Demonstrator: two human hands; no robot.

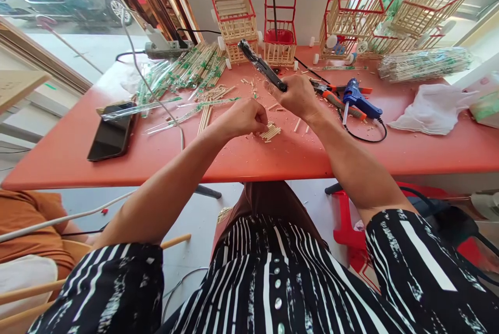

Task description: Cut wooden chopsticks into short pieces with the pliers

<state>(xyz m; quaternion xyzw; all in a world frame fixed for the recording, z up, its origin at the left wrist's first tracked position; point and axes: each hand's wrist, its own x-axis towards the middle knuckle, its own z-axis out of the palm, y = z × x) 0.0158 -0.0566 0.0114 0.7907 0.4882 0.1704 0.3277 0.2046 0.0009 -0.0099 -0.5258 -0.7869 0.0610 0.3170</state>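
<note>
My right hand point(298, 95) is closed round the end of a long black tool point(265, 66) with a whitish, worn-looking middle. It points up and to the left, and I cannot make out its exact kind. My left hand point(247, 116) is held with curled fingers beside a small pile of short cut wooden sticks point(271, 132). Its fingertips are turned down toward that pile, and whatever they may pinch is hidden. A few longer bare sticks point(205, 118) lie left of this hand. Stick scraps and crumbs are scattered around both hands.
On the red table point(175, 167) lie a phone point(113, 133), wrapped chopsticks point(195, 66), a blue glue gun point(356, 99), orange-handled pliers point(337, 102) and a white cloth point(432, 107). Small stick-built carts point(280, 45) stand behind. A white cable point(146, 81) crosses the left side.
</note>
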